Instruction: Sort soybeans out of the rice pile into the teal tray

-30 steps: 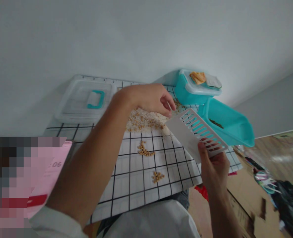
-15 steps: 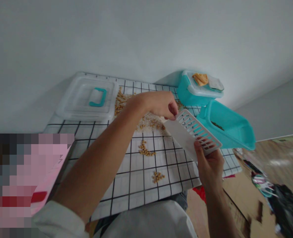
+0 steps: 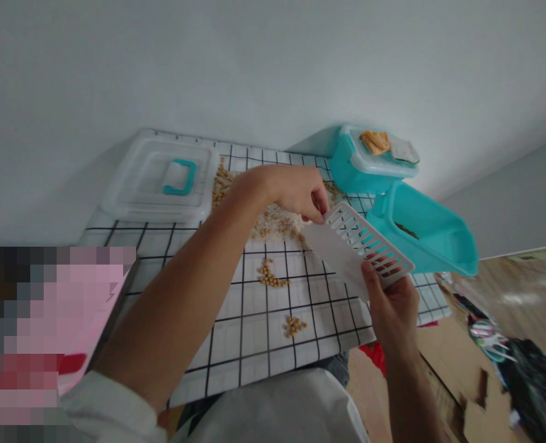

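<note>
Teal tub (image 3: 443,255) — dark bits (image 3: 406,231) inside; scoop (image 3: 341,249) alongside

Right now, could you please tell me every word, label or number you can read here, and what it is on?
No text is legible.
Blurred out, unreadable: the pink sheet.
Blank: the white slotted tray in the right hand.
No writing can be made out: the teal box lid.

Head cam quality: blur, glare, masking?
Head view: soft even light, no glare; faint shadow left of clear box; floor clutter at right is blurred; lower-left patch is pixelated; beans, left hand and the scoop in the right hand are fairly sharp.
</note>
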Motion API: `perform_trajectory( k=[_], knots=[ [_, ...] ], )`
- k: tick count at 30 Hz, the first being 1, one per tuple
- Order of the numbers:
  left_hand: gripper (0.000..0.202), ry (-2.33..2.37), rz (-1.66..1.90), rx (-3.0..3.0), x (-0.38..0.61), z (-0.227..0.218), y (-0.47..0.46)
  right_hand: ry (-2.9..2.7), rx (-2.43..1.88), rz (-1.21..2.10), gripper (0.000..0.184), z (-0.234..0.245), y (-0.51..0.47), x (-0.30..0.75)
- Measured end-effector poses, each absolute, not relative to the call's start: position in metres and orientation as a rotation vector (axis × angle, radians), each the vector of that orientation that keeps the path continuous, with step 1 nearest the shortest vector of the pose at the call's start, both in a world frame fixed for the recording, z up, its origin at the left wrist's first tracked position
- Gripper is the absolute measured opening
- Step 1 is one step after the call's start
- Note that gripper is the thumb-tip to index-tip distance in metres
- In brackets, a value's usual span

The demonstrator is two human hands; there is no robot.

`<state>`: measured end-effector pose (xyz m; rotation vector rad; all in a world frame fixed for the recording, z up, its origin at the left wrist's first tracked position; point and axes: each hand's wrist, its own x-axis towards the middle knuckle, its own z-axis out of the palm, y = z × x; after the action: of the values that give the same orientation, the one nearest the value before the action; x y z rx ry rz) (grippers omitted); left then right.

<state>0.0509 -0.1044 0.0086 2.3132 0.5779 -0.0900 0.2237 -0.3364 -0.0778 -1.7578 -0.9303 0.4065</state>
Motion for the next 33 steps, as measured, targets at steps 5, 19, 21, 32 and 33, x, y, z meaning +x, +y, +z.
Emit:
perform_trajectory(
  k=[5, 19, 21, 32, 33],
  knots=[
    [0.030, 0.551, -0.100, 2.292, 0.048, 0.006, -0.101, -0.950, -1.770, 0.411, 0.036, -0.076, -0.337, 0.223],
    [0.030, 0.502, -0.089, 2.270, 0.052, 0.000, -0.099, -0.910, -1.744, 0.406, 0.037, -0.082, -0.336, 0.225],
    [0.031, 0.510, -0.098, 2.275, 0.052, 0.000, -0.099, -0.906, -1.728, 0.430, 0.036, -0.083, -0.336, 0.225],
    [0.030, 0.612, -0.166, 2.298, 0.045, 0.011, -0.104, -0.930, -1.705, 0.480, 0.032, -0.081, -0.336, 0.226],
    [0.030, 0.626, -0.181, 2.294, 0.044, 0.013, -0.105, -0.937, -1.707, 0.486, 0.032, -0.080, -0.337, 0.225]
  ],
)
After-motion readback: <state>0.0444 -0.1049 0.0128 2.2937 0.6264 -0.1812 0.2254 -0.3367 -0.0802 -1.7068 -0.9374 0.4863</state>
